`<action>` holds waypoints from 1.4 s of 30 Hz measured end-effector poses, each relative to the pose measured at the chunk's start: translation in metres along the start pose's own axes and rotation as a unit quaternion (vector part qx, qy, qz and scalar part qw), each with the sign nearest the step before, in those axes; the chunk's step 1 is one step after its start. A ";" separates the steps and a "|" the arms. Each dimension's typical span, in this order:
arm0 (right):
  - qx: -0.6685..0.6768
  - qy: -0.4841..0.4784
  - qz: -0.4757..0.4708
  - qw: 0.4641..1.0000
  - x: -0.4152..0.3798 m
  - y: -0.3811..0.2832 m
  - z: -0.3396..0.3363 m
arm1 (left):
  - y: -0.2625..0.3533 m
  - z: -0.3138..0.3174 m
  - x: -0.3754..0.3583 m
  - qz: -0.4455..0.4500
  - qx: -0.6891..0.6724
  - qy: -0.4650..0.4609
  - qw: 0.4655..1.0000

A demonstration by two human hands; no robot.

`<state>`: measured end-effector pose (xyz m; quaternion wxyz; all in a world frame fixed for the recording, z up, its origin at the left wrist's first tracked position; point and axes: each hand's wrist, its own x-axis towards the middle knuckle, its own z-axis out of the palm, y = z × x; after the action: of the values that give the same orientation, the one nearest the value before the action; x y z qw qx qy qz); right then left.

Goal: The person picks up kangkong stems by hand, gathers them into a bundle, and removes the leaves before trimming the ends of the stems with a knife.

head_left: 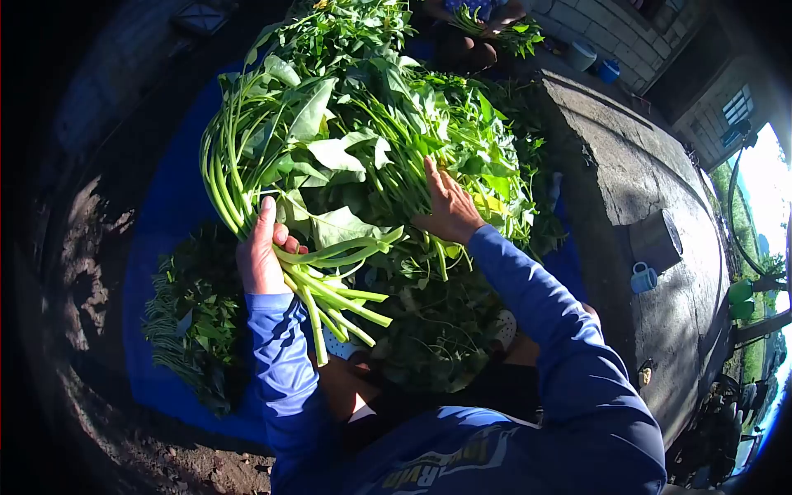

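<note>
My left hand (266, 252) is closed around a bunch of leafy green stems (338, 290), thumb pointing up. The cut ends stick out to the right, towards my lap, while the long stems curve up and over the pile, ending in broad arrow-shaped leaves (337, 155). Fingers stretched out, my right hand (451, 205) lies at the near side of the big heap of greens (487, 148), by a cluster of thin stems. Looser, shaded greens (437, 330) lie below, between my legs.
A blue tarp (153, 280) spreads under the heap, with bundled greens (202, 322) at left. Along the right runs a concrete ledge (602, 157) bearing a metal can (657, 239) and a mug (643, 278). Across the heap another person's hands (487, 31) hold greens.
</note>
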<state>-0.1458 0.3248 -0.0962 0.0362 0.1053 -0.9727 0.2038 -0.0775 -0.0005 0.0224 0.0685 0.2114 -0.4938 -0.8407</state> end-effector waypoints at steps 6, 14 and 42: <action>0.121 0.149 0.012 0.981 0.006 0.044 -0.032 | -0.005 0.005 -0.003 0.029 -0.017 0.007 0.999; 0.109 0.199 -0.028 0.974 0.014 0.005 -0.021 | 0.001 -0.006 0.000 0.006 -0.004 -0.005 1.000; 0.287 0.161 -0.016 0.944 -0.075 -0.156 -0.082 | -0.086 -0.014 0.015 0.029 0.110 -0.042 0.993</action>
<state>-0.0358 0.2325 0.0308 0.1643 0.0930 -0.8523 0.4877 -0.0768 0.0270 -0.0616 0.0483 0.1674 -0.5914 -0.7873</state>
